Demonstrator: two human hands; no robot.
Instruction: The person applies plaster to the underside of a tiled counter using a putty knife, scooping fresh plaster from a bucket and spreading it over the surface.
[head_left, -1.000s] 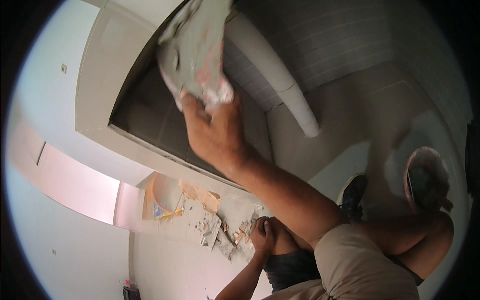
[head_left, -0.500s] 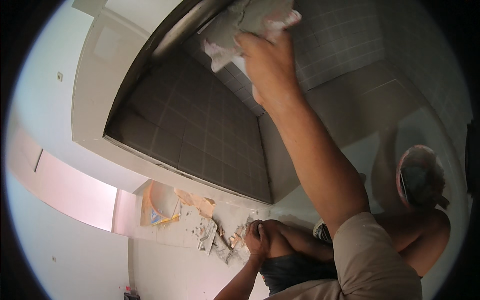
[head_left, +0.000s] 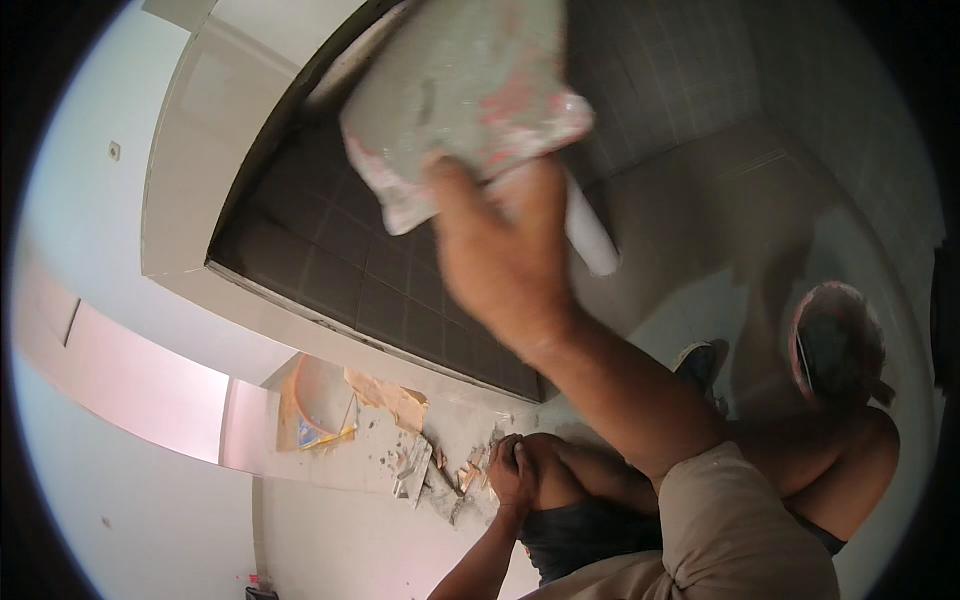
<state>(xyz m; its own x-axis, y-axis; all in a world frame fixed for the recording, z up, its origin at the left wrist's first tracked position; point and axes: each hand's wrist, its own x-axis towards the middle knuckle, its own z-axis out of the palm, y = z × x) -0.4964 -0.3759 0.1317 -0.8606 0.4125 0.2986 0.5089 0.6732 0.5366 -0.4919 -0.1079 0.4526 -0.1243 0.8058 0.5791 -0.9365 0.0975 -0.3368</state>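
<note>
My right hand (head_left: 500, 240) grips a squarish flat board (head_left: 455, 100), smeared with grey paste and pink and white along its edges, raised in front of a recess lined with dark grey tiles (head_left: 360, 270). Motion blurs the hand and board. A white pipe (head_left: 595, 245) shows behind them, partly hidden. My left hand (head_left: 512, 470) rests low on my knee (head_left: 550, 455), its fingers curled together over it.
A pink-rimmed bucket (head_left: 835, 345) with grey contents stands by my right leg. Torn cardboard (head_left: 390, 395), an orange tub (head_left: 318, 395) and scattered rubble (head_left: 430, 480) lie beyond the pale ledge (head_left: 175, 245) that borders the recess. The recess's dark rim curves along the upper left.
My right hand with the board swung up and to the right, then came back down and leftward, showing more of the board's face and the pipe. My left hand stayed on my knee.
</note>
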